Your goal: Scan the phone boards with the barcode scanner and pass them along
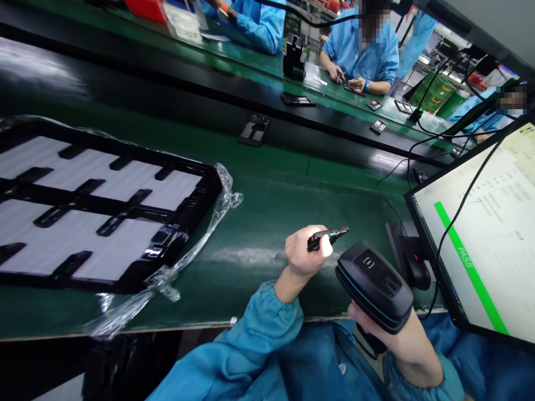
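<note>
At far left I have a large black tray [211, 186] on the bench, clear plastic film [232, 195] bunched along its right side. Black ribs split it into pale grey sections; I can't tell whether the grey is its floor or something laid inside. Up at the top edge, my view clips a red container [146, 8], contents hidden from me.

The green bench [271, 184] runs across beneath everything, with a long dark strip [146, 72] along its far side. A flat phone part [254, 130] lies at the strip's near edge; another [297, 99] rests on the strip. Beyond sit co-workers in blue, the middle one [361, 55] with both hands at small parts. A green crate [430, 92] stands behind, too distant for me to read inside.

Near the centre, I see the left hand [305, 250] raised over the bench, thumb and curled fingers pinching a thin dark piece [338, 233]. It shows almost edge-on, tilted up to the right, with flecks of green and red. Just right of it, the right hand [359, 317] holds a black scanner [374, 287] with a blue line round its head; its fingers wrap the grip, mostly hidden from me below. Farther right are a mouse [418, 271] and a monitor [493, 223] reading PASS on a green bar.
</note>
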A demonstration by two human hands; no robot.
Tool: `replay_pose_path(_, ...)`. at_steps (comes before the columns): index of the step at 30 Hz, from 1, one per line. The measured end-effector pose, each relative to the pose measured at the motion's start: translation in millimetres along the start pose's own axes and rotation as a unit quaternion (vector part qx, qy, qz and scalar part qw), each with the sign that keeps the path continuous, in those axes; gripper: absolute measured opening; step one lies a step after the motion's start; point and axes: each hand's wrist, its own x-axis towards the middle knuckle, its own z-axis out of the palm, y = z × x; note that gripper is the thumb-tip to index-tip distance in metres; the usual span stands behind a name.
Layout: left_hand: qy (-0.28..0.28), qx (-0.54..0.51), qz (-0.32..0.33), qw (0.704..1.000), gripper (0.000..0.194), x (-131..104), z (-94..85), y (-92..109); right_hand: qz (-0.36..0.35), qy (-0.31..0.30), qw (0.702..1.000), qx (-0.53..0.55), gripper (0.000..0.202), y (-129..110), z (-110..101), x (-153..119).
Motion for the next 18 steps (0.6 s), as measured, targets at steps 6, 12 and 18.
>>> replay_pose_path(6, 0.005, -0.005, 0.002, 1.0, 0.01, -2.9, 3.2, -4.6, -0.023, -0.006, 0.999, -0.022, 0.014, -9.5, 1.7, 5.1)
replay_pose_path(12, 0.005, -0.015, 0.001, 1.0, 0.009, -2.1, 2.1, -4.1, -0.015, -0.015, 1.0, -0.022, 0.013, -9.6, 3.2, 4.0)
replay_pose_path(18, -0.001, 0.01, -0.018, 1.0, 0.011, -0.6, 0.1, -0.4, 0.03, -0.011, 0.999, -0.036, 0.017, -5.1, 1.5, 0.5)
